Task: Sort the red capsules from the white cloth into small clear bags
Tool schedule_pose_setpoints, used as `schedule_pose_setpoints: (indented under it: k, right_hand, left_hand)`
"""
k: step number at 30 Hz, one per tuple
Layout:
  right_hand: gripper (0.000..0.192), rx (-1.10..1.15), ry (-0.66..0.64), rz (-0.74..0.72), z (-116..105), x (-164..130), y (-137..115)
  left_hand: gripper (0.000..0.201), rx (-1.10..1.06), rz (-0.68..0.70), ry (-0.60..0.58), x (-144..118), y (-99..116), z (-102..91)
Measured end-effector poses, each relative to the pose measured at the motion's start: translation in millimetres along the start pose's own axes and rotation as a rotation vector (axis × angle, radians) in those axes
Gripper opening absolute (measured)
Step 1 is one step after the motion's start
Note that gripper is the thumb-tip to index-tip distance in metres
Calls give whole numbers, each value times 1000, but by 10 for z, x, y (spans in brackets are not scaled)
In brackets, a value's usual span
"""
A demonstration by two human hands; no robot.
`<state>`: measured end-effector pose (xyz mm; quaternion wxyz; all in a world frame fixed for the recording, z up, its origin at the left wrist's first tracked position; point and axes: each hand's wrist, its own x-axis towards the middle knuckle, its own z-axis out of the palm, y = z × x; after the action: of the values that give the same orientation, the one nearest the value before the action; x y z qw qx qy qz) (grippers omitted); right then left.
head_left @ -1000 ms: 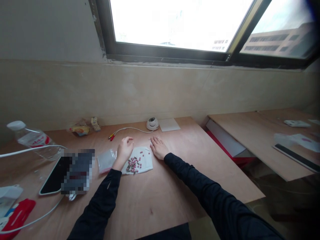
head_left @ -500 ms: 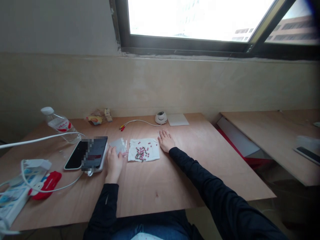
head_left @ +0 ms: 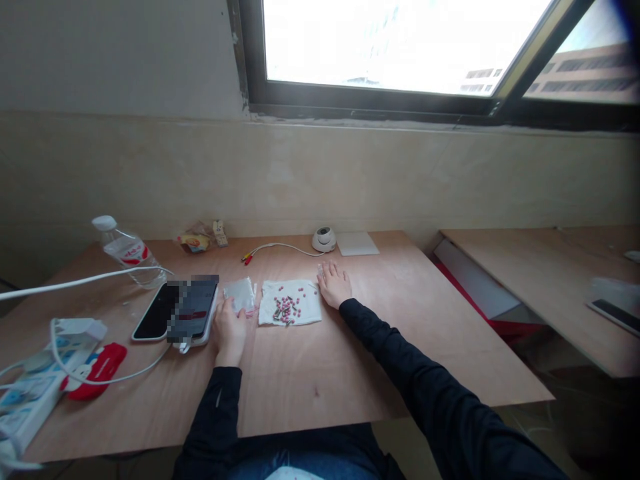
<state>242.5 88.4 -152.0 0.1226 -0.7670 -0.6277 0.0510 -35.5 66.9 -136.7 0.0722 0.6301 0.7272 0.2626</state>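
A white cloth (head_left: 307,312) lies on the wooden desk (head_left: 320,373) with several small pink and dark capsules (head_left: 286,309) scattered on it. Left of it sits a small clear zip bag (head_left: 239,293). My left hand (head_left: 229,329) rests on the near edge of that bag, fingers on it. My right hand (head_left: 334,285) lies flat on the desk, fingers spread, touching the cloth's right edge. Both arms wear dark sleeves.
A phone and a second device (head_left: 175,310) lie left of the bag. Further left are a water bottle (head_left: 125,250), a white cable (head_left: 85,280), a power strip (head_left: 30,393) and a red object (head_left: 97,370). A small dome camera (head_left: 324,239) and white pad (head_left: 357,243) sit at the back. Another desk (head_left: 560,287) stands to the right.
My left hand left the capsules on the cloth and moved left and nearer onto the clear bag. My right hand stayed by the cloth. The view swung left and down.
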Motion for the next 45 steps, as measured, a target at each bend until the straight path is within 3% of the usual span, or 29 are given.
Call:
schedule_pose_setpoints:
  k: [5, 9, 15, 27, 33, 35, 37, 41, 45]
  right_hand:
    - [57, 73, 16, -76, -175, -131, -299]
    - [57, 196, 8, -173, -287, -295, -627]
    - [49, 415, -103, -229, -351, -569, -958]
    - [37, 734, -197, -74, -221, -919, -1215]
    - [37, 1014, -170, -73, -5, -938, -1354]
    - [38, 1180, -150, -30, 19, -930, -1395]
    - [39, 1372, -179, 29, -13, -932, -1428]
    - [41, 1673, -324, 106, -186, -977, -1456]
    - [40, 1823, -353, 150, -327, -1024, -1462]
  left_hand:
    - [25, 28, -34, -41, 39, -24, 22]
    - [31, 46, -49, -59, 107, -61, 66]
    - [38, 37, -70, -70, 129, -47, 77]
    - [36, -31, -68, -69, 74, 34, 93]
    - [33, -140, -43, 29, 64, 105, -92]
    - [32, -224, -21, 77, 71, 149, -199]
    - [31, -458, -35, 110, 64, 207, -299]
    - [44, -1022, -190, -4, -20, 361, -436]
    - [54, -1322, -268, -110, -144, 534, -514]
